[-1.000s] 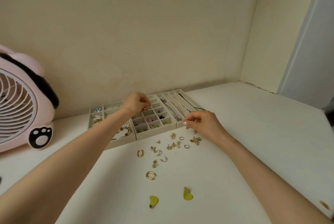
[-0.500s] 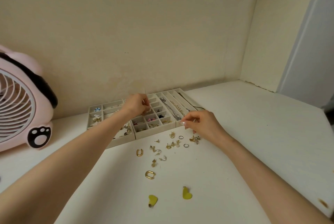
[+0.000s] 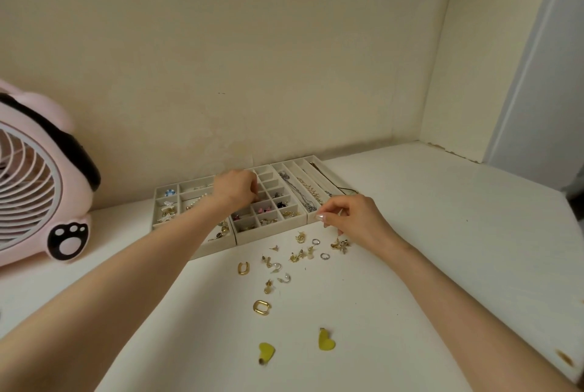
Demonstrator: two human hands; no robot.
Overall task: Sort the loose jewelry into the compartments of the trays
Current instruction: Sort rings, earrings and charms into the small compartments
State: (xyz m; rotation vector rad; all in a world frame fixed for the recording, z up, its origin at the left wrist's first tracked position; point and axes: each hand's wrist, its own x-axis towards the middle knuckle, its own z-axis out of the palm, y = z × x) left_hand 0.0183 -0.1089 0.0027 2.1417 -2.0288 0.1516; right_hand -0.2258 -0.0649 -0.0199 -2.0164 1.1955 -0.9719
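Three cream trays stand side by side against the wall: the left tray (image 3: 158,227), the middle tray (image 3: 271,236) with small square compartments, and the right tray (image 3: 316,159) holding chains. My left hand (image 3: 235,189) hovers over the middle tray's compartments with its fingertips bunched downward, hiding whatever they hold. My right hand (image 3: 357,221) is at the front corner of the right tray, thumb and forefinger pinching a tiny piece. Loose jewelry lies in front of the trays: two gold rectangular hoops (image 3: 243,267) (image 3: 261,308), silver rings (image 3: 325,255), a gold cluster (image 3: 340,245) and two yellow hearts (image 3: 326,341).
A pink fan (image 3: 41,189) with a paw print stands on the white table (image 3: 442,233) at the left. The wall runs right behind the trays. The table's edge lies at the right, beside a grey door frame (image 3: 537,75).
My left hand has drifted slightly down and left over the middle tray's compartments. My right hand has stayed almost still, pinch unchanged.
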